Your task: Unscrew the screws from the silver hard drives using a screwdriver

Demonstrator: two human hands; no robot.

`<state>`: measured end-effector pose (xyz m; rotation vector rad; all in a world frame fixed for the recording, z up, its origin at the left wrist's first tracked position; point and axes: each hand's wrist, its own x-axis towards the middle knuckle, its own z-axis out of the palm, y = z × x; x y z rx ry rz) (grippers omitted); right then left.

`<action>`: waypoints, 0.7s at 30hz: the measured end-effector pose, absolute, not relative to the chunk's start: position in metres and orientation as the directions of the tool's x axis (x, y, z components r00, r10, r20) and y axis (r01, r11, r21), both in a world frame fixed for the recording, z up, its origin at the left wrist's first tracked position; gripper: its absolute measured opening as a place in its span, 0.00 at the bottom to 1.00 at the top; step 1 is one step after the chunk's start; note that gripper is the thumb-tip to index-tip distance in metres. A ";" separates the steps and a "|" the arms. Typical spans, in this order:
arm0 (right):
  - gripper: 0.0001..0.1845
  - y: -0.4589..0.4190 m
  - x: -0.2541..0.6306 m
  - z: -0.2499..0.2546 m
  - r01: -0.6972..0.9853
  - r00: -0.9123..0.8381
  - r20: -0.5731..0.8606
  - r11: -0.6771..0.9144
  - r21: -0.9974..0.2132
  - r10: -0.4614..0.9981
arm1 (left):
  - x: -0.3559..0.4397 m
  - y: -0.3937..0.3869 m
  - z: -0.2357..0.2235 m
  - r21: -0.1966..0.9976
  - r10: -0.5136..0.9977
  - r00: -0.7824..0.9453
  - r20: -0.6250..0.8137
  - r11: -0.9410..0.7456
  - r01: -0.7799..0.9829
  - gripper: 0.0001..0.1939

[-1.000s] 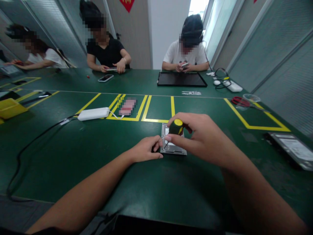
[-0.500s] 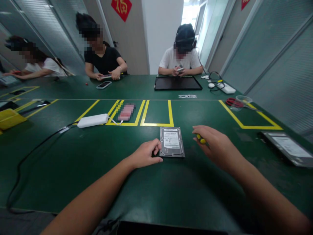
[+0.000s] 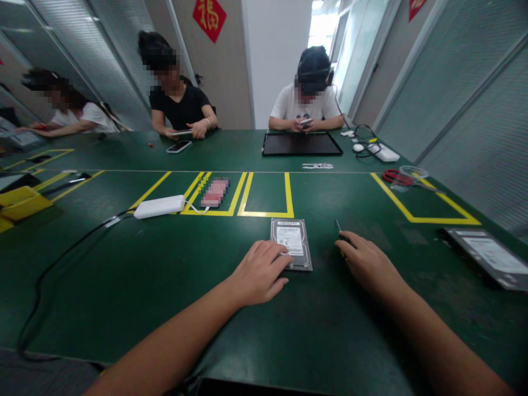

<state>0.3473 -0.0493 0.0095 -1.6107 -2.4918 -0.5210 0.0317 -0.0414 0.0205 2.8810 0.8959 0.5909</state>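
A silver hard drive (image 3: 303,250) with a white label lies flat on the green table. My left hand (image 3: 264,269) reaches over its lower left part, fingers stretched out and slightly apart; whether they press on it I cannot tell. To the right of the drive, my right hand (image 3: 363,256) is closed around a screwdriver (image 3: 338,225). Its thin metal shaft points up and away, and most of the yellow and dark handle is hidden in the fingers.
A second hard drive (image 3: 490,256) lies at the right. A white power strip (image 3: 160,207) with a black cable sits left, beside a pink phone (image 3: 215,192). Yellow tape marks the table (image 3: 185,258). Across it, people work near a black panel (image 3: 302,144).
My right hand has lifted the screwdriver off the drive and moved right, lowering toward the table. My left hand has shifted from the drive's left edge onto its lower left part, fingers opening out.
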 end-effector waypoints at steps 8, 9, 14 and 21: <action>0.21 -0.049 0.352 0.003 0.899 -0.436 0.255 0.403 0.174 0.863 | 0.052 -0.053 0.029 -0.008 0.473 0.828 0.300 -0.867 0.498 0.22; 0.21 -0.049 0.353 0.003 0.895 -0.442 0.251 0.408 0.178 0.861 | 0.055 -0.055 0.031 -0.015 0.495 0.819 0.289 -0.853 0.521 0.23; 0.22 -0.050 0.353 0.001 0.885 -0.462 0.253 0.426 0.187 0.850 | 0.073 -0.076 0.028 -0.070 0.617 0.767 0.175 -0.769 0.635 0.31; 0.22 -0.050 0.352 0.000 0.879 -0.472 0.263 0.424 0.219 0.841 | 0.090 -0.088 0.021 -0.120 0.709 0.682 0.179 -0.673 0.730 0.34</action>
